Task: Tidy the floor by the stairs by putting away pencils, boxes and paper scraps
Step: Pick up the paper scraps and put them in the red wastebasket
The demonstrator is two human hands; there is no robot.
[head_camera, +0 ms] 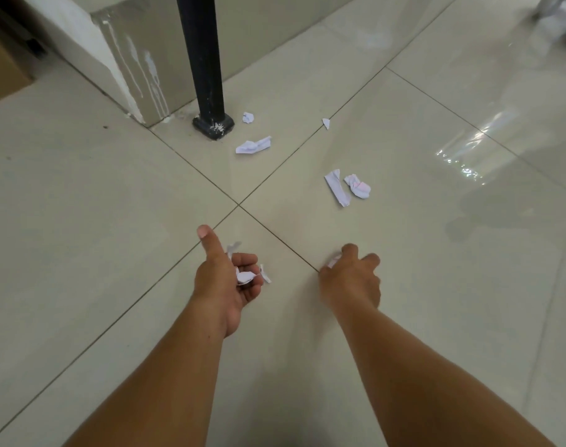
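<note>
My left hand (pixel 225 279) is low over the tiled floor, palm turned inward, thumb pointing up, fingers curled round several white paper scraps (pixel 245 276). My right hand (pixel 351 279) is to its right, knuckles up, pinching a small white paper scrap (pixel 333 261) at its fingertips. More scraps lie farther ahead on the floor: a flat strip (pixel 337 187) beside a crumpled piece with a pink tint (pixel 358 186), a crumpled long piece (pixel 253 145), a small ball (pixel 248 117) and a tiny torn bit (pixel 326 123).
A black metal post (pixel 207 66) with a square foot stands ahead, next to a paint-streaked stair wall (pixel 126 59). A cardboard box (pixel 1 69) sits at the far left. A blurred grey object (pixel 562 17) shows at the top right. The glossy floor reflects light on the right.
</note>
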